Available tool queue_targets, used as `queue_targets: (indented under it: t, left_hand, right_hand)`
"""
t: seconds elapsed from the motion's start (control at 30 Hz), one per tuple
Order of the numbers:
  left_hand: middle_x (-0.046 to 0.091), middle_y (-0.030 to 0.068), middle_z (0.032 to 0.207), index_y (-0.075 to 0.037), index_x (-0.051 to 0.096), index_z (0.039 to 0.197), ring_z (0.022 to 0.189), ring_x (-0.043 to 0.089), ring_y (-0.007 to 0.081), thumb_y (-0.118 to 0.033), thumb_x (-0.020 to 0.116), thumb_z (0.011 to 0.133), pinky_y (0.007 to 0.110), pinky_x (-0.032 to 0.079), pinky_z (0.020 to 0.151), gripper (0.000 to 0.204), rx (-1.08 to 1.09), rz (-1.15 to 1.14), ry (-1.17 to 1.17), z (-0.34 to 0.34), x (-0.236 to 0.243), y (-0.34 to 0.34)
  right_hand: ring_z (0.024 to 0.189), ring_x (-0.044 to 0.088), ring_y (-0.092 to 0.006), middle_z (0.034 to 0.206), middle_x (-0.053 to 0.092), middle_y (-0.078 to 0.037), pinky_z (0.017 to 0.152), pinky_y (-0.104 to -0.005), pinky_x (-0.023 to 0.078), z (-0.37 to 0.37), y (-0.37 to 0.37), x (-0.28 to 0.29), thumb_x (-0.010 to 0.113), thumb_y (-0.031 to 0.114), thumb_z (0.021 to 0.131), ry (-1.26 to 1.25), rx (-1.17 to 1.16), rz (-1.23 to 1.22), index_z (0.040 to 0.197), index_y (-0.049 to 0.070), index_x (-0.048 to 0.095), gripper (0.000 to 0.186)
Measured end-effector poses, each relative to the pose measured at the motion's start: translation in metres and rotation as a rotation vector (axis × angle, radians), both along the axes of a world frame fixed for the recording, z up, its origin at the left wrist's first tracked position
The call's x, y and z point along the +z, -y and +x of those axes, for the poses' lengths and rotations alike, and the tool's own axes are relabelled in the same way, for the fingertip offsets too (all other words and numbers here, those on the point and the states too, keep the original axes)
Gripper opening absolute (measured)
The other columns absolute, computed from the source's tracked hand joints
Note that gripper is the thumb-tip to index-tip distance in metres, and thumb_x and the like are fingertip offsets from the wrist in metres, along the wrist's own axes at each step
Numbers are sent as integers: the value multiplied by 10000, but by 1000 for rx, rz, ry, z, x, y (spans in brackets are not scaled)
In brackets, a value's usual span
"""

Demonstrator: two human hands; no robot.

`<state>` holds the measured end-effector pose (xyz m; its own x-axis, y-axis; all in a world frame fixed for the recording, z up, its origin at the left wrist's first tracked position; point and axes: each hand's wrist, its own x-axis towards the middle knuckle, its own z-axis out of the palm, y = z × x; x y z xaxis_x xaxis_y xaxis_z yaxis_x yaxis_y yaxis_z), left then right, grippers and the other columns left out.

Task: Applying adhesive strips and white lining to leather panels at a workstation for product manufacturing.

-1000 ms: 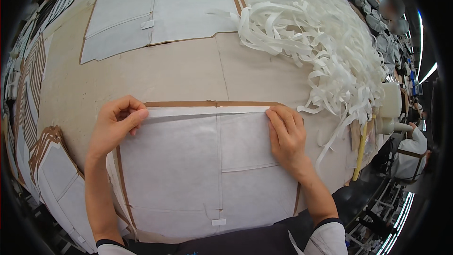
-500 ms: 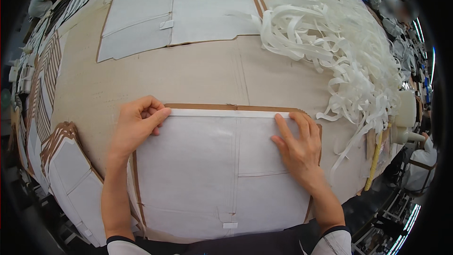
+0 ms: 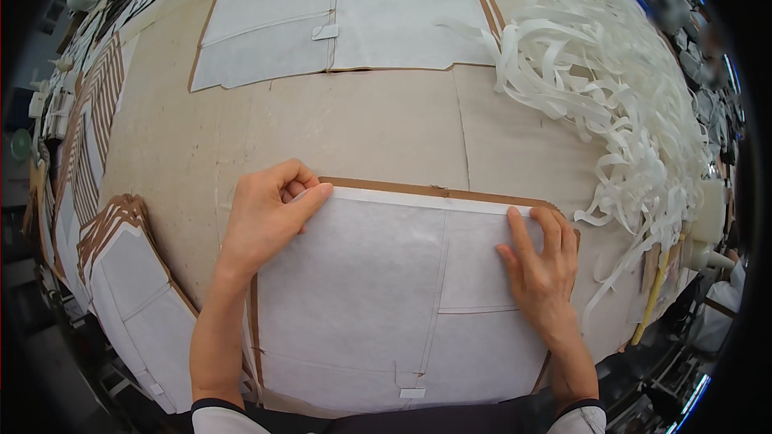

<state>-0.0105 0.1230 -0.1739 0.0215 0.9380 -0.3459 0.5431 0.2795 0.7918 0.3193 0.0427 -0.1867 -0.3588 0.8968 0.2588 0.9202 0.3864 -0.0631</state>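
A white panel [image 3: 354, 273] with stitched seams and brown edges lies in front of me, one small white tag [image 3: 412, 393] near its lower edge. Along its top runs a narrow white strip [image 3: 418, 200], just below a brown border [image 3: 482, 196]. My left hand [image 3: 277, 209] is closed in a pinch on the strip's left end, at the panel's upper left corner. The fingers of my right hand [image 3: 547, 261] are stretched out, their tips resting on the strip's right end and the panel beside it.
A heap of loose white tape [image 3: 611, 88] covers the table's right side. Another white panel [image 3: 410, 16] lies at the far side. A stack of brown-edged pieces [image 3: 137, 281] is at left. White plastic bottles [image 3: 708, 213] and a yellow stick [image 3: 650, 301] sit at the right edge.
The whole scene has shifted rightward in the picture, and the near panel's top edge now slants slightly down to the right. Both hands keep their places at the strip's ends.
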Motion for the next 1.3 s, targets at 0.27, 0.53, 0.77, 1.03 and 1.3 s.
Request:
queue_targets:
  t: [0.27, 0.53, 0.77, 1.03, 1.3]
  left_hand:
    - [552, -19, 611, -7, 642, 785, 505, 508, 42, -129, 728, 867, 208, 392, 468, 170, -40, 57, -62, 0, -3, 0]
    - [546, -13, 600, -5, 633, 775, 501, 511, 50, -141, 714, 863, 215, 395, 465, 181, -50, 51, -42, -4, -3, 0]
    - [568, -3, 612, 0, 636, 801, 520, 532, 59, -150, 705, 872, 222, 423, 479, 179, -36, -15, 43, -7, 0, 0]
    - [630, 20, 675, 5, 666, 859, 531, 555, 67, -164, 707, 909, 223, 434, 479, 181, 10, 40, 62, -35, 7, 21]
    - [634, 23, 677, 1, 672, 859, 539, 567, 64, -164, 711, 918, 212, 436, 476, 179, 175, 16, 170, -44, -3, 34]
  right_hand:
    - [1064, 563, -364, 1211, 556, -191, 870, -470, 466, -13, -3, -5, 774, 84, 747, -109, 82, -17, 1238, -36, 615, 530]
    - [1069, 565, -348, 1194, 564, -192, 879, -461, 474, -84, -30, -17, 712, 24, 754, -241, 313, -6, 1203, -81, 608, 473]
    - [1045, 573, -337, 1143, 567, -208, 879, -440, 490, -135, -46, -26, 652, -12, 750, -292, 428, 98, 1152, -142, 604, 425]
    - [1028, 574, -322, 1101, 565, -208, 853, -429, 488, -153, -47, -29, 661, 7, 725, -250, 448, 182, 1094, -146, 609, 403]
    - [1062, 555, -322, 1145, 555, -203, 877, -437, 458, -155, -46, -28, 632, 36, 728, -165, 451, 151, 1176, -112, 597, 473]
